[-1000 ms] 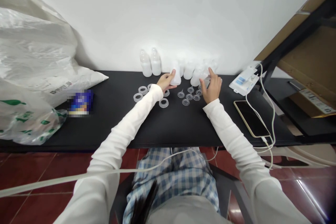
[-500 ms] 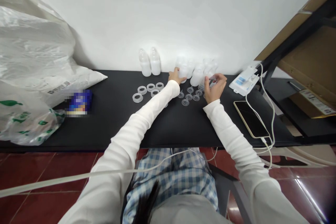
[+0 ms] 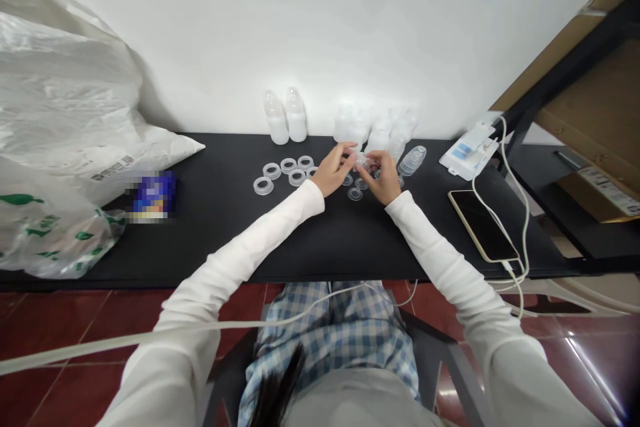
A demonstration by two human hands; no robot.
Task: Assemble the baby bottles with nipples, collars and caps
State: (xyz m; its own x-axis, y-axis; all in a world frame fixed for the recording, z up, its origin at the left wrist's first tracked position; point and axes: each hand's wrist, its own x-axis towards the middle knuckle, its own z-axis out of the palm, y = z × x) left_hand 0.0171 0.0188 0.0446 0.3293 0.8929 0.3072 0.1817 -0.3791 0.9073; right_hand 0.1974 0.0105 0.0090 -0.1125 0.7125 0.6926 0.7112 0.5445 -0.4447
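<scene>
My left hand (image 3: 334, 171) and my right hand (image 3: 384, 177) meet over the table, fingertips closed around a small clear bottle nipple (image 3: 363, 161). Its details are partly hidden by the fingers. Below and around them lie several clear nipples (image 3: 355, 194), flat on the table. White screw rings (image 3: 263, 185) are grouped left of my left hand. Behind my hands stand several translucent white baby bottles (image 3: 381, 131) without caps. A clear bottle cap (image 3: 413, 160) lies tilted just right of my right hand.
Two capped bottles (image 3: 296, 115) stand against the wall. A phone (image 3: 483, 225) on a cable and a white power strip (image 3: 469, 150) lie at right. White plastic bags (image 3: 65, 100) and a blue packet (image 3: 154, 195) occupy the left. A cable (image 3: 240, 325) crosses above my lap.
My left hand has left the bottles and come forward. My right hand has moved left from the right side of the bottles. Both now meet at a nipple; the clear cap shows at right.
</scene>
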